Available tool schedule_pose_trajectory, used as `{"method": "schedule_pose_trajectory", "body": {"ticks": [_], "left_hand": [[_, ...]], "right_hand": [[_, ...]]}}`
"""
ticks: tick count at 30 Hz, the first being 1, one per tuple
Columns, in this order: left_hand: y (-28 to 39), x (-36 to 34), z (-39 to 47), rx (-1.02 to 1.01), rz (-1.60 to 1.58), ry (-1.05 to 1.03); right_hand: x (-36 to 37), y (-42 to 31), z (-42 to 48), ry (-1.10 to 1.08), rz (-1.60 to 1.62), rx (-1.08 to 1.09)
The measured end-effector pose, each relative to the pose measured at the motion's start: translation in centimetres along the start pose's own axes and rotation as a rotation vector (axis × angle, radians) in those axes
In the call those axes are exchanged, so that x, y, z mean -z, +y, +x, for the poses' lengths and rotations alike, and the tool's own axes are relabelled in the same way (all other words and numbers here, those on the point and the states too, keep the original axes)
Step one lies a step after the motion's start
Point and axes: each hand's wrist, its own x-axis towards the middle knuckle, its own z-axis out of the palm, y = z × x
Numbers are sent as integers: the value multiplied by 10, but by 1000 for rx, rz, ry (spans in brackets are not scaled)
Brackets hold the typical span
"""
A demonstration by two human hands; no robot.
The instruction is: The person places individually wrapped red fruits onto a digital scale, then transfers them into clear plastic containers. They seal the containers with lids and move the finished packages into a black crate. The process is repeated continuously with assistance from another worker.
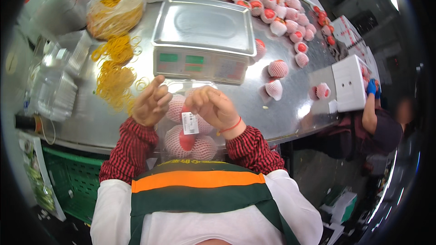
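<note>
Before me at the table's edge lies a clear plastic clamshell box [184, 83] with several tomatoes in pink foam nets [177, 141] inside. A white printed label [190, 123] shows on it or just above it. My right hand [214, 107] is over the box's right side, fingers curled beside the label's upper end; whether they touch the label is not clear. To the left, my left hand [153, 103] is raised at the box's edge, fingers partly bent and apart, holding nothing visible. Behind the box stands a scale [201, 64] with a bare steel pan [204, 23].
Yellow rubber bands [115, 78] and a bag of them [115, 17] lie left, near stacked clear boxes [54, 92]. Netted tomatoes [277, 69] spread rightwards. A co-worker in blue gloves [372, 87] reaches into a white foam box [347, 85]. A green crate [75, 180] is below left.
</note>
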Motion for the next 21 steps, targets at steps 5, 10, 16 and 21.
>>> {"method": "schedule_pose_trajectory", "body": {"ticks": [5,10,16,21], "left_hand": [[7,37,41,-237,1340,169],[-48,52,22,-59,1157,61],[-66,57,-17,339,973,-70],[-47,22,-45,337,517,3]], "right_hand": [[67,-8,26,45,-1656,398],[93,13,-2,340,-1567,41],[96,37,-62,315,-1023,-293],[121,-6,-54,437,-1394,-30]]}}
